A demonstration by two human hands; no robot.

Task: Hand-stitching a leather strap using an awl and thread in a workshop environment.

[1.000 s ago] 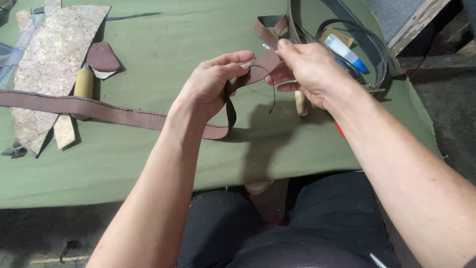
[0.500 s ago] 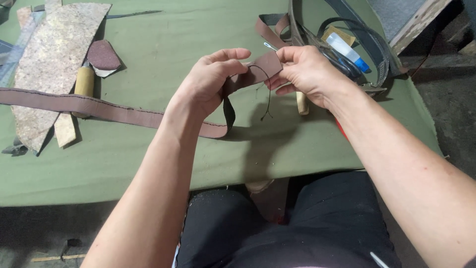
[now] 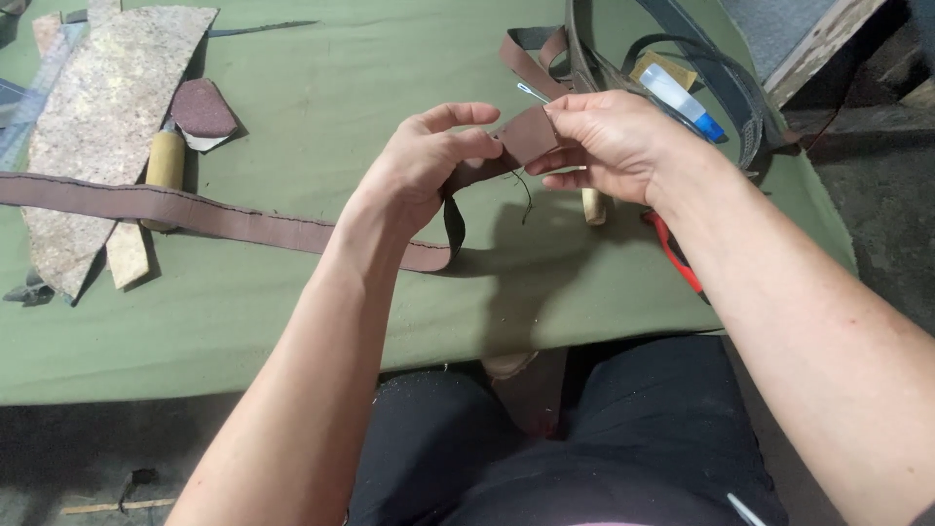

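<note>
Brown leather strap (image 3: pixel 243 222): long, narrow, stitched along one edge; lay flat across the desk (image 3: pixel 321 321) from 9 o'clock toward centre, then looped upward, free end lifted clear of the cloth at centre. Strap end (image 3: pixel 529 134): squared tab, pinched from both sides. Dark thread (image 3: pixel 526 191): short loose tail hung below the tab.

Left hand (image 3: pixel 421 166): closed on the strap just behind the tab, thumb on top, index finger extended. Right hand (image 3: pixel 609 141): closed on the tab at 3 o'clock of the left, thumb and fingertips clamped on its edge. Hands nearly touching.

Handling, as judged: light; pliant enough to fold on itself without creasing, yet firm enough to hold a loop; matte surface, unlikely to slip. Best held at the tab and just behind it, long run left resting on the desk.

Surroundings, outward. Wooden handle (image 3: pixel 591 206): pale, upright-looking stub below the right hand, tool part hidden. Red-handled tool (image 3: pixel 674 255): partly under the right forearm at 4 o'clock. Coiled dark belts (image 3: pixel 584 68): heap at 1 o'clock. Small white bottle, blue cap (image 3: pixel 680 100): within the heap. Speckled leather offcut (image 3: pixel 102 127): large, at 10 o'clock. Rounded maroon scrap (image 3: pixel 202 107): beside the offcut. Second wooden-handled tool (image 3: pixel 164 166): partly under the strap at 9 o'clock. Green cloth covered the desk.
</note>
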